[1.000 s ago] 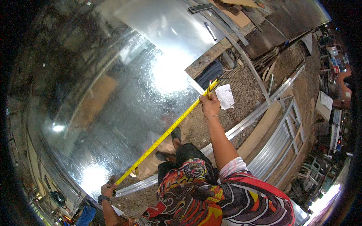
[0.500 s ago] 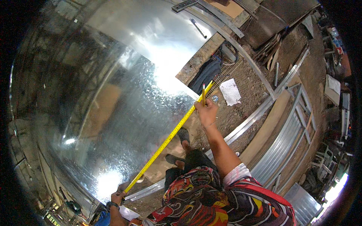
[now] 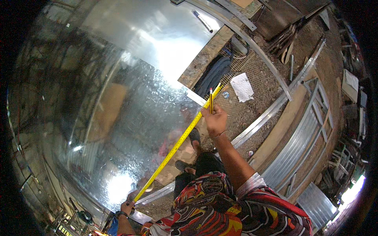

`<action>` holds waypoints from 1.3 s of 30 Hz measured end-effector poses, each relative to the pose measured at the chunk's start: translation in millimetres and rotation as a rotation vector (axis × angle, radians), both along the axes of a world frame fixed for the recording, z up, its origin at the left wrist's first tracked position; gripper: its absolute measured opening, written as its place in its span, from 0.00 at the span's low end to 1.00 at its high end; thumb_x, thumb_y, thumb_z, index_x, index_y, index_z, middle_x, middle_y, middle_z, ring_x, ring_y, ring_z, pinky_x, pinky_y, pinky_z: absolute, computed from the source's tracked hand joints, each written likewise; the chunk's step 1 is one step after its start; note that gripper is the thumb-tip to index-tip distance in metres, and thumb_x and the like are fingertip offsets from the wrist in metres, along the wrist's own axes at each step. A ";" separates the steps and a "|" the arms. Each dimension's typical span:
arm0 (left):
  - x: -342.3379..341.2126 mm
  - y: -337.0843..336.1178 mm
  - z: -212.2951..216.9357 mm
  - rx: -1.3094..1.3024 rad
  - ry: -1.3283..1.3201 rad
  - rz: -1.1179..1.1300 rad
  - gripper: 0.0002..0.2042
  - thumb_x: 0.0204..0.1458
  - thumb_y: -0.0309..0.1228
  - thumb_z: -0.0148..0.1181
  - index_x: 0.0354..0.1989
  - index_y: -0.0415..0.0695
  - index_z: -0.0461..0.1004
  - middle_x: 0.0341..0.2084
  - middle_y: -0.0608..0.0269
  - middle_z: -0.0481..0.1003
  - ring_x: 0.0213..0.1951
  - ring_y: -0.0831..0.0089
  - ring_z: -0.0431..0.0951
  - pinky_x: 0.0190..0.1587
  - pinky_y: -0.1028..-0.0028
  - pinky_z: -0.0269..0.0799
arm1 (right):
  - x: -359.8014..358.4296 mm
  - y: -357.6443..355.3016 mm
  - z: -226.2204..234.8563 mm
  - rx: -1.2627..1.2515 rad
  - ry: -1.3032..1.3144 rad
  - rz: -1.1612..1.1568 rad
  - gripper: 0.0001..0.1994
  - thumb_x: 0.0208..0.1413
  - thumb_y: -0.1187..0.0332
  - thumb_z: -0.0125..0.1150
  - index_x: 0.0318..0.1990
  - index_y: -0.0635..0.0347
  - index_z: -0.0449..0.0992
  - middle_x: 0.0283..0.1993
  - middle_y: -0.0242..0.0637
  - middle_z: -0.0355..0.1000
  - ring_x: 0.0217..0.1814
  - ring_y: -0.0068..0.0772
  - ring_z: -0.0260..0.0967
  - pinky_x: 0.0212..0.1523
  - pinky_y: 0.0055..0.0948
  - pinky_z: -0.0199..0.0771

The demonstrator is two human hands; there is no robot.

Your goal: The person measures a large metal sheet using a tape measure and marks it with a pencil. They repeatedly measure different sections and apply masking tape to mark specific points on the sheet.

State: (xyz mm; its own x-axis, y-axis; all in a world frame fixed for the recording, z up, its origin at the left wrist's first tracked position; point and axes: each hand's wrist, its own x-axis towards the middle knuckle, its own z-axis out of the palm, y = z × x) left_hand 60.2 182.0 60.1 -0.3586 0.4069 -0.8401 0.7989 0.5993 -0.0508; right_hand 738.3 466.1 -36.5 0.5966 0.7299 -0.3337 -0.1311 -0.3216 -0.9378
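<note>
A yellow measuring tape is stretched along the near edge of a large shiny metal sheet. At the lower left, my left hand is closed round one end of the tape. Toward the sheet's far right corner, my right hand pinches the tape, and a pencil stands up between its fingers. The tape's tip reaches a little past this hand. My right fingertips hide part of the tape and the pencil's lower end.
A marker lies on the sheet's far part. Beyond my right hand are a timber beam, dark cloth and a white paper. Long metal channels and a metal frame lie on the ground to the right.
The view has shifted slightly. Both hands keep hold of the tape along the sheet's edge, and the pencil remains in my right hand.
</note>
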 end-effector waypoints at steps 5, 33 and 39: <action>-1.0 2.5 -7.1 0.018 -0.035 0.041 0.29 0.48 0.60 0.75 0.22 0.41 0.79 0.18 0.62 0.77 0.23 0.73 0.73 0.29 0.64 0.71 | 0.9 1.6 5.4 -0.037 -0.071 -0.008 0.05 0.57 0.74 0.71 0.32 0.62 0.78 0.29 0.24 0.73 0.28 0.16 0.66 0.29 0.23 0.65; 49.4 11.3 26.4 0.132 -0.107 0.046 0.26 0.52 0.55 0.66 0.57 0.58 0.81 0.40 0.49 0.85 0.47 0.51 0.85 0.51 0.54 0.79 | 103.2 71.9 -38.6 -0.259 0.117 0.372 0.09 0.63 0.65 0.65 0.30 0.50 0.73 0.19 0.22 0.58 0.14 0.19 0.54 0.14 0.25 0.51; 40.4 -13.5 1.4 0.221 -0.044 0.076 0.32 0.48 0.60 0.68 0.49 0.42 0.84 0.47 0.42 0.83 0.51 0.45 0.83 0.56 0.53 0.78 | 144.4 91.2 -33.9 -0.241 0.194 0.446 0.05 0.65 0.67 0.62 0.35 0.53 0.76 0.22 0.25 0.67 0.16 0.19 0.59 0.13 0.21 0.56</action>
State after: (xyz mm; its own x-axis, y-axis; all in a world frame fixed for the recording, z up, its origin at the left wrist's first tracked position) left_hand 100.6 168.5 61.5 -0.3602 0.5556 -0.7494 0.7494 0.6507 0.1222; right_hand 882.7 557.3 -70.5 0.1568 0.7874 -0.5962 -0.0961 -0.5887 -0.8026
